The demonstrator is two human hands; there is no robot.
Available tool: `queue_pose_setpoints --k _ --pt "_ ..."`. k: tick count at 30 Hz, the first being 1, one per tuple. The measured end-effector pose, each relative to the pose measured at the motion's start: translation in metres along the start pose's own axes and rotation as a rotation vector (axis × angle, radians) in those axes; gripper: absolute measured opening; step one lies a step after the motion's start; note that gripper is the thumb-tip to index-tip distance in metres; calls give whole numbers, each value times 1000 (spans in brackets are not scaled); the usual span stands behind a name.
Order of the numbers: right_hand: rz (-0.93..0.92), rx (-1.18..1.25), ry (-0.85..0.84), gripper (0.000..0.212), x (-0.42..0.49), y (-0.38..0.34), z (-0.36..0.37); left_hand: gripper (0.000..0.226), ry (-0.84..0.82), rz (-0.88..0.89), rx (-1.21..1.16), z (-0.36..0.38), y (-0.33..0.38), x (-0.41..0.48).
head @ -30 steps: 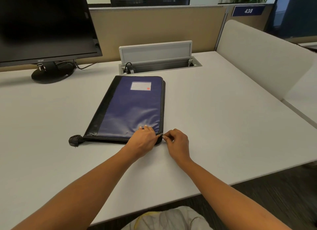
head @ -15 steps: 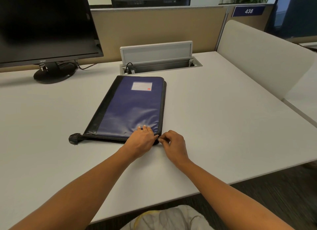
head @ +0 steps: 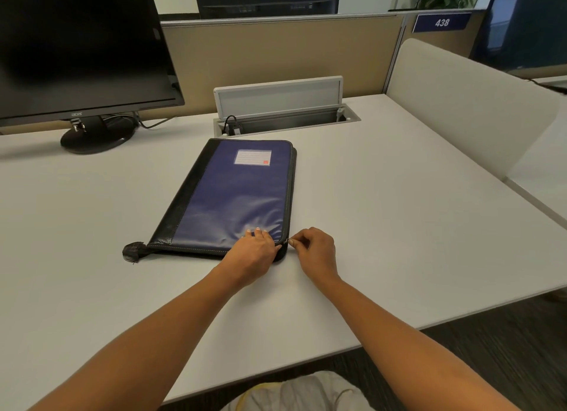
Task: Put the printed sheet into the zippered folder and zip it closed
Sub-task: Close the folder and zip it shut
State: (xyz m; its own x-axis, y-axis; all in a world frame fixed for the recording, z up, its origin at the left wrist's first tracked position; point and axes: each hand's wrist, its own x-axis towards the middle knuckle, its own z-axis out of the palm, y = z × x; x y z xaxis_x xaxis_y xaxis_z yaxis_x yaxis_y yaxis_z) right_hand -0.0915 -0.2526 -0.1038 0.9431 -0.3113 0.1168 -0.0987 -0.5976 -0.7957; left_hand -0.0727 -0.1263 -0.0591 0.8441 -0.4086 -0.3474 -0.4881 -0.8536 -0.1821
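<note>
Barely anything has moved: the right hand (head: 316, 251) still pinches the zipper pull (head: 286, 242) at the near right corner of the blue zippered folder (head: 233, 196) on the white surface (head: 399, 211). The left hand (head: 254, 252) presses flat beside it. No printed sheet shows. Pinning the corner taut should ease the pull around the bend.

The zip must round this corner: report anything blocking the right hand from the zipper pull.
Nothing visible. The right hand pinches the zipper pull at the near right corner of the zippered folder; the left hand presses the cover beside it.
</note>
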Motion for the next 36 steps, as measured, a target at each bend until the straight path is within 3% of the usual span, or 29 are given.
queue_pose_setpoints --k 6,9,15,18,20,25,29,36 --pt "28 16 -9 12 6 2 3 51 0 19 24 1 -2 1" --pt "18 39 -53 10 5 3 2 57 24 -22 -84 4 -5 2" --pt "15 30 -92 9 1 5 3 56 244 -46 -117 18 -12 4" --pt "18 89 -97 9 -2 2 1 78 287 -45 -82 29 -20 8" --pt "8 166 -94 9 -5 -6 -1 89 402 14 -158 32 -27 6" --pt "4 391 -80 16 -3 -49 -10 73 726 62 -407 27 -42 -3" --pt "-124 428 -56 16 4 -90 -15 71 939 8 -636 4 -53 -12" --pt "-570 232 10 12 12 -141 -16 76 1186 -86 -994 -22 -73 -31"
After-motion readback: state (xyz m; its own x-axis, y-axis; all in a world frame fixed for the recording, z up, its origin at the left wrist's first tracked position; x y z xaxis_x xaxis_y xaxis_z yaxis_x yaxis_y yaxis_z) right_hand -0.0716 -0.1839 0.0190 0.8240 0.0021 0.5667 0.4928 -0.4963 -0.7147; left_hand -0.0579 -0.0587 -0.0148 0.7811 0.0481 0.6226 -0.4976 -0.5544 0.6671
